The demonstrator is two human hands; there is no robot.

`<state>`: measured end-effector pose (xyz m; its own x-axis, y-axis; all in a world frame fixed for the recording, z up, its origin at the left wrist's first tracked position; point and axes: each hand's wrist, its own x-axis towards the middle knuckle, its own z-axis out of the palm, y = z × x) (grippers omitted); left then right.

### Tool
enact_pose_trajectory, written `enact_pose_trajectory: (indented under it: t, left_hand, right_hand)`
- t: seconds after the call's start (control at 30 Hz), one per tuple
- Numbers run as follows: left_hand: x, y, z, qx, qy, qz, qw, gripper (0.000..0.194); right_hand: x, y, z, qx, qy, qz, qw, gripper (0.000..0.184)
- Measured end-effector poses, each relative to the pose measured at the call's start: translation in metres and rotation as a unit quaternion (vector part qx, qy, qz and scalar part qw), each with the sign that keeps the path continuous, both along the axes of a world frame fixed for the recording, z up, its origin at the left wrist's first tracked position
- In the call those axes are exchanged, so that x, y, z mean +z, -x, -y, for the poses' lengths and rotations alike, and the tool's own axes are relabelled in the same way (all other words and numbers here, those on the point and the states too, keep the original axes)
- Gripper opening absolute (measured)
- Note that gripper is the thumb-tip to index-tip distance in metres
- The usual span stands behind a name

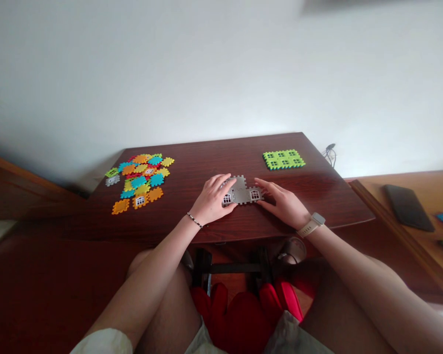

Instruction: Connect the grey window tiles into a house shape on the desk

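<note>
Head view; grey puzzle tiles [242,195] partly hidden

A dark reddish-brown wooden desk [206,162] carries a heap of multicoloured interlocking plastic tiles [138,182] toward its left end, a green window-patterned panel [283,159] at the far right, and joined grey tiles with white windows [241,194] near the front centre.

So these grey plastic tiles [241,193] with notched, puzzle-style edges are snapped together into a stepped shape, lying flat mid-desk [192,167]. There are little white arched windows [255,194] on them too. The left hand [214,199] is draped over the left end, and the right hand [282,204] has its fingertips [261,185] just at the right end.
</note>
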<state>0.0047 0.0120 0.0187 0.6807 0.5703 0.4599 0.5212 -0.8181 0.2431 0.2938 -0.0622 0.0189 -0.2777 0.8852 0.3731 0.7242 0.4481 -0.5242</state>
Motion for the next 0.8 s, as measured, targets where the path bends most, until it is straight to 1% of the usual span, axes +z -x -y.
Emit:
enact_pose_trajectory:
  t: [0.07, 0.17, 0.37, 0.47, 0.63, 0.8]
  left_hand:
    - [-0.001, -0.002, -0.002, -0.001, 0.002, 0.003, 1.0, 0.077]
    - [-0.004, -0.004, -0.004, -0.003, 0.005, 0.002, 1.0, 0.078]
    - [-0.006, -0.002, -0.006, -0.007, 0.026, -0.016, 1.0, 0.069]
    - [-0.006, 0.0, -0.006, -0.01, 0.039, -0.018, 0.999, 0.068]
    - [-0.007, 0.008, -0.009, -0.023, 0.06, -0.016, 0.998, 0.074]
    - [-0.01, 0.016, -0.013, -0.029, 0.082, -0.028, 0.996, 0.079]
  right_hand:
    - [-0.001, -0.002, -0.001, -0.006, 0.001, -0.003, 1.0, 0.069]
    - [-0.003, -0.005, -0.001, -0.012, 0.002, -0.001, 1.0, 0.069]
    - [-0.003, -0.008, -0.003, 0.001, 0.002, 0.015, 1.0, 0.071]
    - [-0.003, -0.008, -0.006, 0.013, 0.002, 0.024, 1.0, 0.07]
    - [-0.001, -0.005, -0.012, 0.034, 0.009, 0.027, 0.999, 0.069]
    - [0.001, -0.001, -0.016, 0.05, 0.014, 0.032, 0.998, 0.062]
